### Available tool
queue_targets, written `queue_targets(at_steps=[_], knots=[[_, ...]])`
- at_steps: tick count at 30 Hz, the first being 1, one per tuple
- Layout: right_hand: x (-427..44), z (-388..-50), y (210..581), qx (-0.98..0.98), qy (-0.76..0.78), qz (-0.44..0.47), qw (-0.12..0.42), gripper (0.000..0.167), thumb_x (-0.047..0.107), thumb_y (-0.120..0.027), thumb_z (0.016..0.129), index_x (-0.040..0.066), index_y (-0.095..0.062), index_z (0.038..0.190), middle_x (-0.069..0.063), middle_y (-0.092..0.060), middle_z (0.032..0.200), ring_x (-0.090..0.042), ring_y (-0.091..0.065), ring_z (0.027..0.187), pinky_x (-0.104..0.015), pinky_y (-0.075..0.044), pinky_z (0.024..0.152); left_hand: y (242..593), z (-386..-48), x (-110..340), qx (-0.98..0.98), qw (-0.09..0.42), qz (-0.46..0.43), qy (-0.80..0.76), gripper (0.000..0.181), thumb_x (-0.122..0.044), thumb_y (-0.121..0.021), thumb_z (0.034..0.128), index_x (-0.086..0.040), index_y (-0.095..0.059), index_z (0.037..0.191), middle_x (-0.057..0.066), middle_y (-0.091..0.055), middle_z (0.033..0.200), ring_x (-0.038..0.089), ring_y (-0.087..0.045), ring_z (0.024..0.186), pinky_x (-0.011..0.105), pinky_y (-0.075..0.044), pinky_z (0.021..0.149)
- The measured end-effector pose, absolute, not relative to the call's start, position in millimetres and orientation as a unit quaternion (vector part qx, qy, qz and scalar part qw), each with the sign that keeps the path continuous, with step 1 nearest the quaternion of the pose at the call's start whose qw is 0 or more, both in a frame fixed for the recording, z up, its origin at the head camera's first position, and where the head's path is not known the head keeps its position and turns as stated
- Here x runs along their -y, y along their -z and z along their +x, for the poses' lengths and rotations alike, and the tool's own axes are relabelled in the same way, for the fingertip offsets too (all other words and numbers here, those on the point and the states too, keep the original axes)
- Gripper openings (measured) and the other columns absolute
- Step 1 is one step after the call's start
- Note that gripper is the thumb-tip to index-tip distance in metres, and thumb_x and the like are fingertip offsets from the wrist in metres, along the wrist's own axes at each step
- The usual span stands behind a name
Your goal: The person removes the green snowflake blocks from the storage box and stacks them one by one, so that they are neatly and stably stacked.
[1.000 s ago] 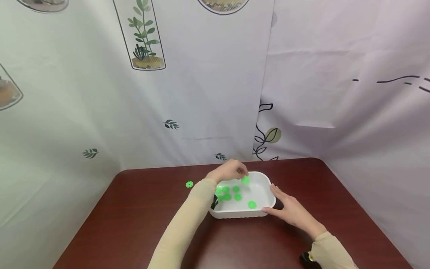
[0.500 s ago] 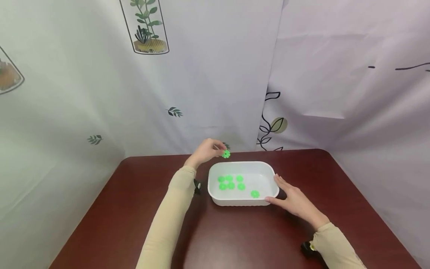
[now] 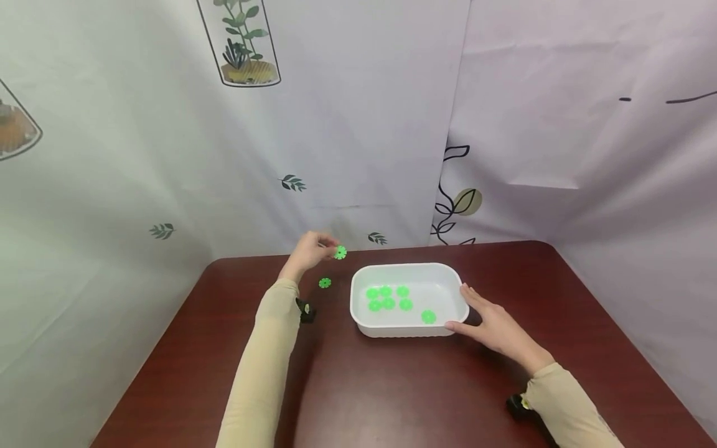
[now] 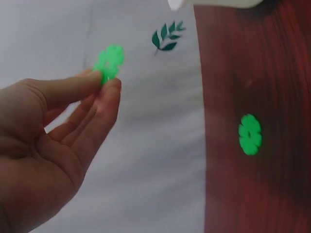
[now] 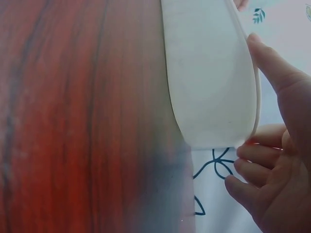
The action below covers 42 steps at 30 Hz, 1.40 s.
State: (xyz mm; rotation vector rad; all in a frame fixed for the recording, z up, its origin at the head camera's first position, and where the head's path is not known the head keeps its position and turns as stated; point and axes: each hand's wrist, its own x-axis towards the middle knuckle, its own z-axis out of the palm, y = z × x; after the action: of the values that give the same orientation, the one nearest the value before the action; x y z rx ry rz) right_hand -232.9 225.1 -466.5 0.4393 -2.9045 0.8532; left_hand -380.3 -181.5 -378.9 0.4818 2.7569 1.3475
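Note:
Between thumb and fingers, my left hand point(image 3: 311, 250) pinches a green plastic snowflake building disc point(image 4: 114, 58), notched like a flower, above the table's back edge. Another green snowflake disc point(image 3: 322, 285) lies flat on the table just below that hand. A white rectangular dish point(image 3: 403, 332) with rounded corners stands to the right, with several green snowflake discs point(image 3: 389, 303) in it, mostly on its left side. My right hand point(image 3: 497, 326) rests against the dish's right end, thumb at the front rim and fingers spread along the side. In the right wrist view the dish's outer wall point(image 5: 214, 87) shows.
The dark red-brown table point(image 3: 392, 392) runs back to a white patterned curtain point(image 3: 364, 124), which hangs close behind its far edge. Black wrist devices point(image 3: 306, 311) sit at both sleeves.
My left hand has moved from over the dish to the left, still pinching a disc. The disc on the table is uncovered again. My right hand has stayed at the dish.

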Motion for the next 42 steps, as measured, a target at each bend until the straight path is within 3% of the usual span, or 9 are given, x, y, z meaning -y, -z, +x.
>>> queue_targets(at_steps=[4,10,14,27,42], knots=[[-225.2,-233.3,465.5,0.947,-0.282,0.145,0.039,0.107,0.071,-0.067,0.082,0.0,-0.033,0.155,-0.025,-0.029,0.159,-0.045,-0.035,0.142,-0.061,-0.038,0.107,388.1,-379.9,193.9,-0.893,0.019,0.114,-0.435,0.02,-0.005,-0.063,0.0978,0.003,-0.071,0.114,0.02,-0.067,0.11,0.042,-0.068,0.1,0.047,-0.056,0.086],[-226.4,-232.4,465.9,0.95,-0.278,0.14,0.033,0.108,0.072,-0.066,0.082,0.001,-0.033,0.156,-0.024,-0.029,0.16,-0.046,-0.035,0.142,-0.062,-0.038,0.106,406.1,-376.2,204.3,-0.903,0.032,0.074,-0.421,0.019,-0.004,-0.062,0.0974,0.004,-0.071,0.112,0.022,-0.067,0.112,0.038,-0.068,0.097,0.053,-0.053,0.09],[-226.6,-232.4,464.6,0.949,-0.279,0.141,0.032,0.107,0.071,-0.067,0.082,0.001,-0.032,0.156,-0.023,-0.028,0.16,-0.045,-0.034,0.142,-0.061,-0.038,0.106,417.9,-377.1,207.0,-0.909,0.031,0.064,-0.412,0.019,-0.004,-0.062,0.097,0.005,-0.071,0.112,0.023,-0.066,0.116,0.034,-0.069,0.093,0.05,-0.054,0.088],[-227.7,-232.0,464.4,0.949,-0.282,0.139,0.022,0.108,0.074,-0.065,0.082,0.002,-0.031,0.157,-0.023,-0.028,0.161,-0.046,-0.034,0.142,-0.062,-0.037,0.107,449.5,-385.6,209.6,-0.921,0.042,0.035,-0.385,0.019,-0.001,-0.061,0.095,0.005,-0.073,0.108,0.015,-0.071,0.092,0.019,-0.061,0.071,0.034,-0.053,0.069],[-228.4,-230.9,464.3,0.949,-0.281,0.14,0.02,0.106,0.069,-0.068,0.083,0.002,-0.031,0.157,-0.022,-0.027,0.161,-0.046,-0.032,0.144,-0.062,-0.037,0.107,453.2,-384.2,207.6,-0.925,0.062,0.023,-0.374,0.025,0.004,-0.056,0.0911,0.005,-0.073,0.11,0.021,-0.069,0.111,0.027,-0.065,0.09,0.037,-0.056,0.079]])
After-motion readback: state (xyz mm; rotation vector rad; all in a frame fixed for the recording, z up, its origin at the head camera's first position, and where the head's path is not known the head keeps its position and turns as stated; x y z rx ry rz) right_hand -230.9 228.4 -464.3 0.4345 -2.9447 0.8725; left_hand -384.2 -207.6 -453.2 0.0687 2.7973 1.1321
